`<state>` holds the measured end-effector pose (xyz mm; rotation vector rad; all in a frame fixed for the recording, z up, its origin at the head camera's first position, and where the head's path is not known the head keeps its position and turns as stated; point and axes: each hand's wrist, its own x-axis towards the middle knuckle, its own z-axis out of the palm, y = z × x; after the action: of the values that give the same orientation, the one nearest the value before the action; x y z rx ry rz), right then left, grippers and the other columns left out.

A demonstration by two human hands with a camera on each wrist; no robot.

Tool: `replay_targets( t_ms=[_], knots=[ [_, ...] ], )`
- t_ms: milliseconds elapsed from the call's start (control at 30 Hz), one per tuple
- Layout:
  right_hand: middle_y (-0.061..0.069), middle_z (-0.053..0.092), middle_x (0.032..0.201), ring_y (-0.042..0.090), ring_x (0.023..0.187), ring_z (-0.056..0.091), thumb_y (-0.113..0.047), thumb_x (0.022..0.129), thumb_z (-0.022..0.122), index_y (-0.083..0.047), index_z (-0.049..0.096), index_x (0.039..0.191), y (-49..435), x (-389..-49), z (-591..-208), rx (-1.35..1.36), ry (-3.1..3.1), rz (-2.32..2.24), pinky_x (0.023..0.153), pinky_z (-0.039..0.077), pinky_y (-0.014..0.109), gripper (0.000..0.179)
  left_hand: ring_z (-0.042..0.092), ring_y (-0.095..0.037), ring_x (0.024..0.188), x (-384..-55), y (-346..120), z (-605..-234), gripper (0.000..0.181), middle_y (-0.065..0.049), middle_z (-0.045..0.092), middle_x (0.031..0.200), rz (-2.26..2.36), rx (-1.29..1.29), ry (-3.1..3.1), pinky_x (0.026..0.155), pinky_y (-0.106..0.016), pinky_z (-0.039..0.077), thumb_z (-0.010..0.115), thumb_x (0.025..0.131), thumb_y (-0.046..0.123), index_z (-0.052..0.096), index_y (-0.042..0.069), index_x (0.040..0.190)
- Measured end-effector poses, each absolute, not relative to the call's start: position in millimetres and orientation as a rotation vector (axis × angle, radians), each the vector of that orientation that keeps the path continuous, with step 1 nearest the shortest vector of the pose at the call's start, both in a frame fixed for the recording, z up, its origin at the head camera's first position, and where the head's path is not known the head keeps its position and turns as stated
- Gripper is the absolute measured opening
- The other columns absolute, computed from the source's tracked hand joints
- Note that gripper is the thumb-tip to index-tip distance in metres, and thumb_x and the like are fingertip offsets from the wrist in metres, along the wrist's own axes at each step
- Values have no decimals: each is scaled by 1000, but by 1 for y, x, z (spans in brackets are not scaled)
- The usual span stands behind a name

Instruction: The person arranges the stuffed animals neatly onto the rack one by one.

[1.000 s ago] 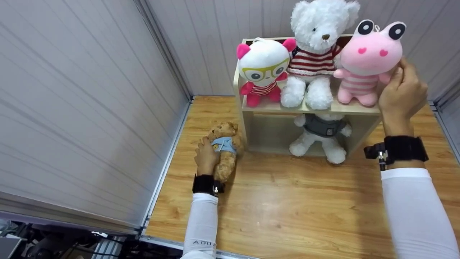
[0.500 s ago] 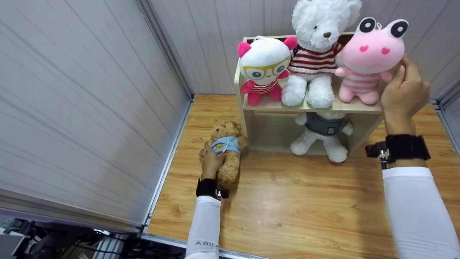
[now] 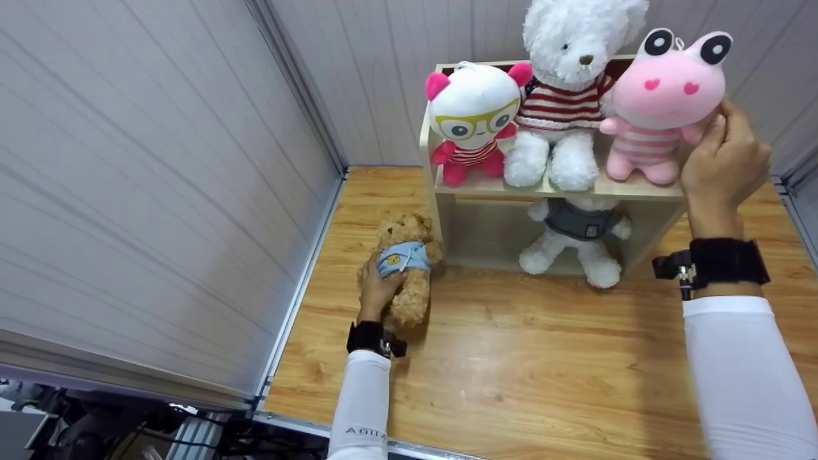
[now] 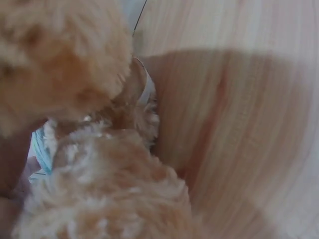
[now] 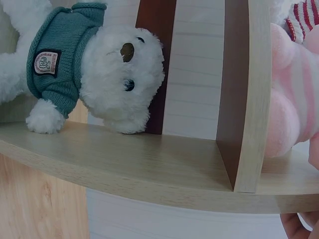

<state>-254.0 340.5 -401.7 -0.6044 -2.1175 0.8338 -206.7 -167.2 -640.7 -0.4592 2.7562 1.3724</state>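
A brown teddy bear (image 3: 412, 300) in a light blue hoodie lies on the wooden floor, left of a small shelf. My left hand (image 3: 378, 289) grips it at the waist, thumb across the front. In the left wrist view the bear's curly fur (image 4: 109, 194) fills the left side, close to the camera. On the shelf's top level, at the right end, a pink frog plush (image 3: 668, 92) with a striped body stands upright. My right hand (image 3: 728, 156) holds it by its side, thumb in front. Only fingertips (image 5: 294, 226) show at the lower right of the right wrist view.
The pale wooden shelf (image 3: 441, 223) also holds a panda plush (image 3: 473, 121) with yellow glasses and a white bear (image 3: 556, 108) in a striped sweater on top. Below sits a white bear (image 5: 119, 79) in a grey-green sweater. A panelled wall (image 3: 192, 160) stands left.
My left hand has slid down from the brown bear's chest to its waist, and the bear has shifted slightly right. The right hand keeps its hold on the frog plush.
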Motion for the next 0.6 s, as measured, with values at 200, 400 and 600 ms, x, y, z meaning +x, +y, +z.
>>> replay_targets(
  t_ms=[200,400,600],
  knots=[
    [-5,73,127,24,102,74,-45,105,45,-37,68,131,341,-254,-403,-597,-2114,825,66,27,13,36,30,-41,151,-202,-170,-644,95,-18,28,164,1368,-534,2725,116,-67,29,77,88,40,25,15,162],
    [-8,73,126,12,83,64,-46,104,46,-38,68,131,342,-252,-403,-596,-2103,816,64,25,14,36,38,-47,139,-199,-170,-647,98,-16,30,154,1340,-585,2692,112,-63,32,78,84,54,29,18,162],
    [-3,74,124,-2,77,60,-46,105,45,-35,68,131,341,-253,-402,-602,-2111,812,66,26,13,37,33,-44,132,-195,-170,-648,99,-16,27,146,1378,-581,2634,111,-60,32,80,80,59,35,20,160]
  ],
)
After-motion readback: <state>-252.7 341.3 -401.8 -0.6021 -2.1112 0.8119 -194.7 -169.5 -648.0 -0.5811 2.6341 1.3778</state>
